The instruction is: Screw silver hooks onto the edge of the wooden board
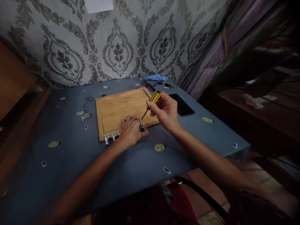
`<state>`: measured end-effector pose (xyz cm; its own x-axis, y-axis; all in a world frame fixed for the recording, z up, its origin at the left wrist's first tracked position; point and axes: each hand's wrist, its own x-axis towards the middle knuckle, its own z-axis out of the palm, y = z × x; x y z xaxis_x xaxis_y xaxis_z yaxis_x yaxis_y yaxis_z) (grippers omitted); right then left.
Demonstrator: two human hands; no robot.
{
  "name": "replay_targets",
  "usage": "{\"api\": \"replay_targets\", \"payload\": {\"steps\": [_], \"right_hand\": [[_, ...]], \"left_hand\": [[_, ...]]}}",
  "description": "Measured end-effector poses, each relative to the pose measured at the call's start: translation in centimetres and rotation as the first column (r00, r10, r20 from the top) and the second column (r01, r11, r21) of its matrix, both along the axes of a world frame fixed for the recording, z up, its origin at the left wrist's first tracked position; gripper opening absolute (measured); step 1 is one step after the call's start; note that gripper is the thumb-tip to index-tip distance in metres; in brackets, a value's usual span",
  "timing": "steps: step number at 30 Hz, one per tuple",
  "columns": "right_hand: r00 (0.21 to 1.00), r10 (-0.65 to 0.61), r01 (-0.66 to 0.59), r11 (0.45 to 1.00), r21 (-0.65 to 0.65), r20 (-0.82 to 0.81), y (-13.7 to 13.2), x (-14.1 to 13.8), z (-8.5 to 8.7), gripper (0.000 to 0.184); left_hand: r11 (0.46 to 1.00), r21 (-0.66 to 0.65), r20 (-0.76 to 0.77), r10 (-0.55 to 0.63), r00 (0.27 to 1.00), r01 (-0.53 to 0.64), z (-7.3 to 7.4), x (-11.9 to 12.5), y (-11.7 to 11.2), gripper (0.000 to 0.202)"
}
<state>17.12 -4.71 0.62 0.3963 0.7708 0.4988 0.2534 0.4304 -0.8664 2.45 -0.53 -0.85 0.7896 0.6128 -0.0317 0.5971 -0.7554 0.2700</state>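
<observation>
Left to right: on the surface (70, 184) we've got a small loose metal bracket (85, 117) and, farther back, a bent metal clip (89, 98), both apart from the work. Wooden panel (114, 109) lies flat in the middle, recessed face up. A metal hook strip (107, 139) sits along its near edge, left end in plain view, hooks poking past the edge toward us.

Our left hand (131, 129) lies over the strip's middle, fingers bent on the panel, thumb near the edge; can't tell if it's pinching the strip or just pressing it. Another metal fitting (142, 126) shows beside that thumb. Our right hand (166, 111) is closed around the handle of a yellow-and-black screwdriver (153, 99), shaft slanting down to the fitting; tip contact is too small to confirm.

Status, our read: strip placed along the edge, screwdriver work under way at its right end. No screw visibly settled either way, so we'd call it partway. Bracket and clip are off the panel, not dealt with here.

Right of that, clear of the work: dark eyeglasses (148, 85), blue cloth (156, 77), keys (166, 83), black phone (185, 107).
</observation>
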Motion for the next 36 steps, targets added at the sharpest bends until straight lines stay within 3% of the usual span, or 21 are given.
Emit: {"api": "replay_targets", "payload": {"steps": [7, 20, 24, 27, 29, 36], "right_hand": [[1.000, 0.016, -0.016, 0.998, -0.068, 0.003, -1.0, 0.4, -0.7, 0.043], [0.998, 0.049, -0.046, 0.995, -0.085, 0.030, -0.5, 0.7, -2.0, 0.044], [0.976, 0.207, -0.195, 0.970, -0.147, 0.069, -0.5, 1.5, -1.0, 0.039], [0.907, 0.409, -0.378, 0.896, -0.232, 0.102, -0.5, 2.2, 0.3, 0.038], [0.877, 0.470, -0.434, 0.862, -0.263, 0.095, -0.4, 2.4, 0.7, 0.037], [0.927, 0.369, -0.345, 0.910, -0.229, 0.069, 0.4, 1.7, -0.4, 0.042]], "left_hand": [[1.000, 0.005, 0.001, 0.005, 1.000, -0.005, -0.1, 0.0, 0.0, 0.037], [1.000, 0.024, 0.014, -0.002, 1.000, 0.001, 0.0, 0.0, -0.2, 0.034], [1.000, 0.023, 0.013, 0.001, 1.000, -0.001, 0.1, 0.0, -0.2, 0.036], [1.000, 0.021, 0.006, 0.004, 1.000, -0.004, 0.2, 0.0, -0.2, 0.037], [1.000, 0.019, -0.001, 0.007, 1.000, -0.007, 0.2, 0.1, -0.1, 0.037], [1.000, -0.011, -0.028, 0.019, 0.999, -0.019, 0.4, 0.3, -0.1, 0.038]]}}
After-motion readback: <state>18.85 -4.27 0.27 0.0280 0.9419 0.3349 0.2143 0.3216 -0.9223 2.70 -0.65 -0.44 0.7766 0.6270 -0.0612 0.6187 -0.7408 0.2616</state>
